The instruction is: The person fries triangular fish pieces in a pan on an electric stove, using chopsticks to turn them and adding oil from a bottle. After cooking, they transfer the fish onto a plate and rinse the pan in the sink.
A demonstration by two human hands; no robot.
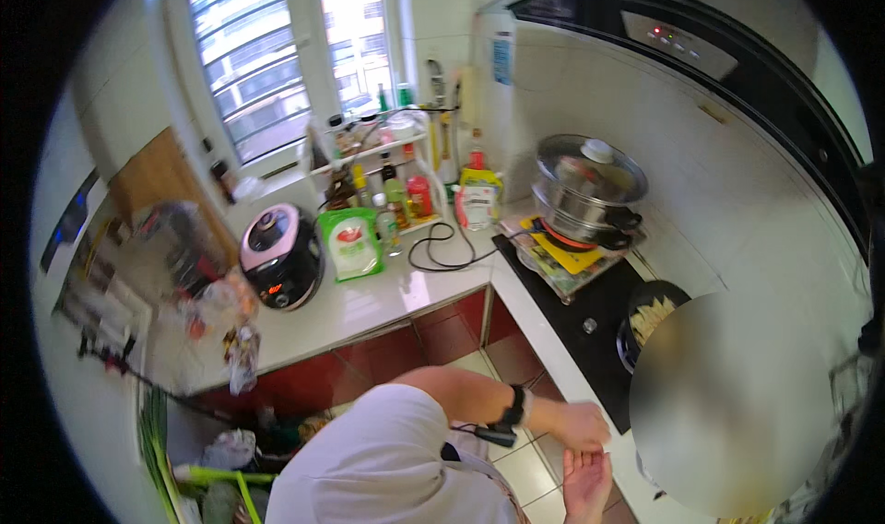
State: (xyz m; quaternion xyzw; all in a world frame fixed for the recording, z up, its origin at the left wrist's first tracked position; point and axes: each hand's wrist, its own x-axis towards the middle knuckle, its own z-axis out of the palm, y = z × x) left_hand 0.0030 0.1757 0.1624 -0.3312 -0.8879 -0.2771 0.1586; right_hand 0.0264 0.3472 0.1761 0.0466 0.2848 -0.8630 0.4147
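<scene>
My left hand (582, 427), with a black band on its wrist, is beside the counter edge near the black stove top (588, 358). Its fingers curl down and are partly hidden, so whether it holds anything is unclear. Just below, my right hand (588, 479) is palm up with fingers apart and nothing on the palm; its fingertips meet or nearly meet the left hand. A pan (626, 348) with pale cut food (650, 319) stands on the stove, partly covered by a large blurred patch. Behind it, a lidded steel steamer pot (577, 209) sits on a raised support.
Left along the counter (415, 303) stand a pink and black cooker (280, 258), a green and white bag (351, 244), a rack of bottles (387, 178) and a looped black cable (442, 247). Spring onions (157, 448) are at lower left. A range hood (691, 40) hangs above.
</scene>
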